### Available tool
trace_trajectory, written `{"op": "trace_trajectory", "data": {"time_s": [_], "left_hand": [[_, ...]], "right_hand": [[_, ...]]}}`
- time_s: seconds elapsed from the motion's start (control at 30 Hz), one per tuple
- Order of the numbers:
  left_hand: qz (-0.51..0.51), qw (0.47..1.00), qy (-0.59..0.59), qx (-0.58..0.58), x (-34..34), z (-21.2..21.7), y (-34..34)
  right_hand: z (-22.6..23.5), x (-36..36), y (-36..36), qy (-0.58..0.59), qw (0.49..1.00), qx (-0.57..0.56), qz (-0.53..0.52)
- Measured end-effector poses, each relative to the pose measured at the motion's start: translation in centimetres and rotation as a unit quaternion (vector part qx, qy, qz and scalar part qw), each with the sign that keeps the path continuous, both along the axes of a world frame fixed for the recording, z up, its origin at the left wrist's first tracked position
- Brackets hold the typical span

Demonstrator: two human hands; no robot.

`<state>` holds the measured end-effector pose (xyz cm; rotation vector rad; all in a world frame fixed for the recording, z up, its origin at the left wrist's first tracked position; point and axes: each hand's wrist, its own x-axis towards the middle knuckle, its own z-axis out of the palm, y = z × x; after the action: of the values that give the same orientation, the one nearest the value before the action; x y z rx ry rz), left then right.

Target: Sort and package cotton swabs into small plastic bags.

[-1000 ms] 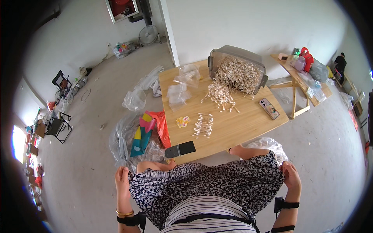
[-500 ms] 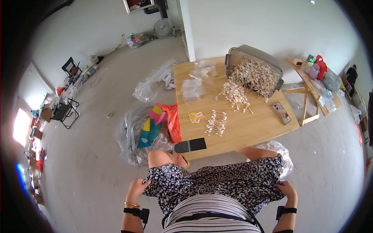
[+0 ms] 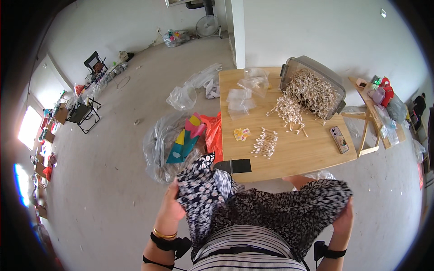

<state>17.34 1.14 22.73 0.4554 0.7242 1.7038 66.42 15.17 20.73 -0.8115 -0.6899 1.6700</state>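
Both hands grip the black-and-white floral skirt [image 3: 271,207] on my lap. My left hand [image 3: 172,202] holds its left side, bunched and lifted toward the table edge. My right hand [image 3: 345,217] is closed on the hem at the right, stretching the cloth outward. In front, on the wooden table [image 3: 294,165], lies a small spread of cotton swabs [image 3: 265,143], beside yellow-and-white cards [image 3: 242,134]. A grey plastic bin [image 3: 332,71] rests on its side, a large heap of cotton swabs [image 3: 312,92] spilling from it. Neither hand touches the table.
Clear plastic bags [image 3: 240,101] lie on the table's far left. A phone [image 3: 339,139] is at its right, a flat black strip [image 3: 242,165] at the near-left edge. A red bag [image 3: 214,135] and large clear bags [image 3: 156,144] sit left of the table. A side table [image 3: 368,101] stands right.
Both hands have risen and moved outward and forward with the skirt cloth. The left side of the skirt is now lifted and bunched. My view has shifted slightly left.
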Motion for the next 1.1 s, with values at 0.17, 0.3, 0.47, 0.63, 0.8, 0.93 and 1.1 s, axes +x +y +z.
{"op": "trace_trajectory", "data": {"time_s": [0.17,0.3,0.47,0.63,0.8,0.93,1.1], "left_hand": [[0.065,0.982,-0.155,0.086,-1.6,-1.2,-1.4],[0.216,0.973,-0.071,-0.029,-5.0,-7.1,-5.2],[0.194,0.923,-0.025,-0.332,-9.6,-25.2,-13.6],[0.135,0.836,0.058,-0.529,-9.3,-32.3,-16.5],[0.203,0.775,0.412,-0.434,-9.4,-25.4,-7.1],[0.120,0.622,0.700,-0.330,-6.8,-16.8,-0.5],[0.022,0.601,0.711,-0.365,-6.3,-16.1,2.7]], "right_hand": [[2.3,1.5,0.2,0.101,0.987,0.056,-0.116],[-2.9,8.7,-0.3,0.086,0.986,0.093,-0.110],[-17.6,14.4,-4.5,0.105,0.934,-0.242,-0.239],[-28.4,14.5,-7.6,-0.122,0.918,-0.372,-0.069],[-26.6,17.4,-0.5,-0.472,0.846,-0.143,-0.205],[-18.6,9.4,5.2,-0.608,0.785,0.060,-0.103],[-13.8,3.7,7.9,-0.775,0.593,0.171,-0.135]]}}
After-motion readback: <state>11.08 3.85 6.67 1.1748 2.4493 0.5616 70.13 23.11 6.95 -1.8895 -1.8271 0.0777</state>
